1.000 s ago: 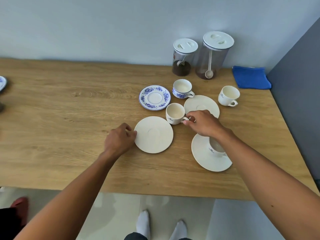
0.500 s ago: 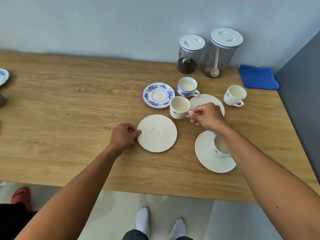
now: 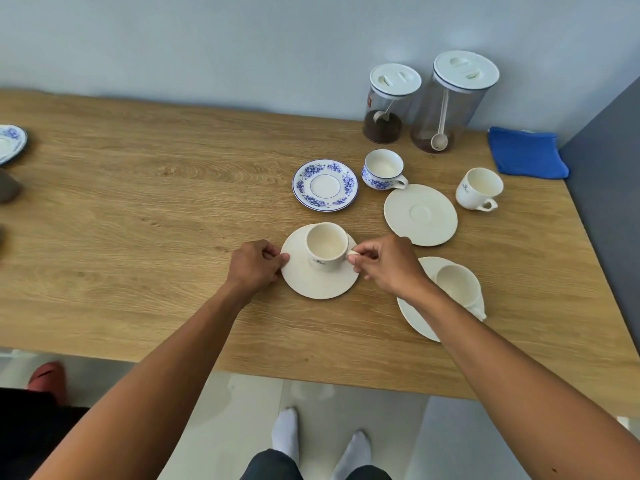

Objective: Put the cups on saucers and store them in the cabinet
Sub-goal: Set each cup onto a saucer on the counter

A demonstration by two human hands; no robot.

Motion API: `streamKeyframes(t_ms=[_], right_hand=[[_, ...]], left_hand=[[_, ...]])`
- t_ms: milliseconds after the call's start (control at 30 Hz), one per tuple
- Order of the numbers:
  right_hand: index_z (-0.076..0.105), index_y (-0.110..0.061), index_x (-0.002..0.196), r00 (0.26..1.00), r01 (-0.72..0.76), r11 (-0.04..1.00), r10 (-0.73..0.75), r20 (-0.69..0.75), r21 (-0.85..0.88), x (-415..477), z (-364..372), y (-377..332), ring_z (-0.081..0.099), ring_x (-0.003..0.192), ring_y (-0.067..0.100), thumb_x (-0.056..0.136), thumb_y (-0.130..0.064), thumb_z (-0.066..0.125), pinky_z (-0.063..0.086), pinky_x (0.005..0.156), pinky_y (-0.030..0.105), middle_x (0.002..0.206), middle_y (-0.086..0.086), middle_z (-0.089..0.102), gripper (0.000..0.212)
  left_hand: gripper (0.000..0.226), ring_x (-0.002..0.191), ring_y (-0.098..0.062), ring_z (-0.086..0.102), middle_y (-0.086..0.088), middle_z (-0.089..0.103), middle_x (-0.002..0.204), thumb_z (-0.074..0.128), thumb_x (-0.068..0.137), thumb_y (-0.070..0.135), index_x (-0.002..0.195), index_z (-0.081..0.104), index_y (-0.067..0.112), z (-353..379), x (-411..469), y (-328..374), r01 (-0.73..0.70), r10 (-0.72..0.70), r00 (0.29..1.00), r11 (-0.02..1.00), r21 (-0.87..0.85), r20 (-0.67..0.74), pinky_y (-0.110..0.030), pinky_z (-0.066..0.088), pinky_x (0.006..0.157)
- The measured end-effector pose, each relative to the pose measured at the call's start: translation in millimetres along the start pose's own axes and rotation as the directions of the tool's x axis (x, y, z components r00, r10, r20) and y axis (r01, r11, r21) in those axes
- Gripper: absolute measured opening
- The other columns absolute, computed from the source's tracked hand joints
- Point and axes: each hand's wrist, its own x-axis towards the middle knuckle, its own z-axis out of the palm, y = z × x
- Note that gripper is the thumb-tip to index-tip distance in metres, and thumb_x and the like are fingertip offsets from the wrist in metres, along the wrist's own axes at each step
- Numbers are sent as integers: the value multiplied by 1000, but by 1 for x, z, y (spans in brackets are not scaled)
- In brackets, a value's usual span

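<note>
Near the front-centre of the wooden table (image 3: 138, 209), a cream cup (image 3: 327, 246) stands upright on a cream saucer (image 3: 317, 280), set toward the saucer's far half. Right hand (image 3: 388, 265): thumb and fingertips pinched on the cup's handle, which points right. Left hand (image 3: 254, 265): fingers curled, fingertips against the saucer's left rim; whether they grip it or only steady it, cannot tell.

To the right, partly hidden under the right forearm, a second cream cup (image 3: 457, 284) sits on its own cream saucer (image 3: 415, 317).

Beyond the held cup, toward the wall:
- empty blue-flowered saucer (image 3: 325, 185)
- just right of it, a blue-flowered cup (image 3: 382, 169), directly on the table, handle to the right
- empty cream saucer (image 3: 420, 214), nearer than that cup, its far rim just beside the cup's handle
- third cream cup (image 3: 479, 188) on the table, right of the empty saucer, apart from it

Against the wall: two clear jars with white lids, a short one (image 3: 389, 105) and a taller one (image 3: 450, 102), each with a scoop and dark contents at the bottom. A folded blue cloth (image 3: 526, 155) lies to their right.

At the far left edge, part of another blue-flowered saucer (image 3: 10, 143).
</note>
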Motion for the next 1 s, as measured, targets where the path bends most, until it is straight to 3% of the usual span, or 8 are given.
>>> streamKeyframes(t_ms=[267,433,533,633,733,833,1000], right_hand=[[79,-10,85,1000,20,1000,-21,14,9,3,12,4,72,64,27,88,-19,74,61,68,43,68,5,75,11],[79,-13,88,999,-15,1000,14,35,18,4,12,3,72,65,28,87,-22,75,61,67,41,70,4,75,10],[80,-16,91,999,-6,1000,6,38,-5,4,11,4,62,54,4,86,-27,77,59,65,33,71,-3,74,13],[81,-17,95,997,15,1000,-13,75,-19,3,11,7,56,52,-4,84,-32,78,53,64,29,70,-7,72,19],[76,-16,113,994,-27,1000,29,105,-15,0,12,6,63,69,-6,78,-40,82,55,74,28,90,-3,77,43],[66,-16,129,992,-89,996,90,92,-15,-1,5,2,69,101,10,73,-47,84,54,92,32,113,2,74,67],[64,-21,131,990,-105,994,105,92,-14,6,-23,-9,69,101,11,69,-49,86,52,98,34,112,-3,71,71]], left_hand=[[12,43,-8,58,0,66,65,78,85,22,87,69,12,0,0,-1,-3,3,1000,1000,5,-3,-20,45,48],[12,45,-8,59,-1,67,67,77,85,22,86,69,13,0,0,-1,-8,8,1000,1000,6,-1,-20,45,49],[12,46,-9,60,0,68,65,78,85,23,86,70,14,1,1,-3,-6,6,1000,1000,-2,-9,-24,47,55],[12,45,-7,60,-1,68,60,77,85,23,84,69,14,1,0,-3,-18,18,1000,1000,-2,-11,-26,49,57],[13,49,-12,63,-7,70,62,76,86,24,83,69,14,-1,-2,-2,-38,38,999,999,2,2,-30,54,58],[17,51,-15,64,-8,71,63,73,88,30,82,68,14,-7,-1,0,-52,51,999,998,33,10,-31,56,56],[20,53,-16,62,-4,67,61,71,88,30,85,68,10,-19,15,12,-55,56,998,998,17,-34,-35,60,62]])
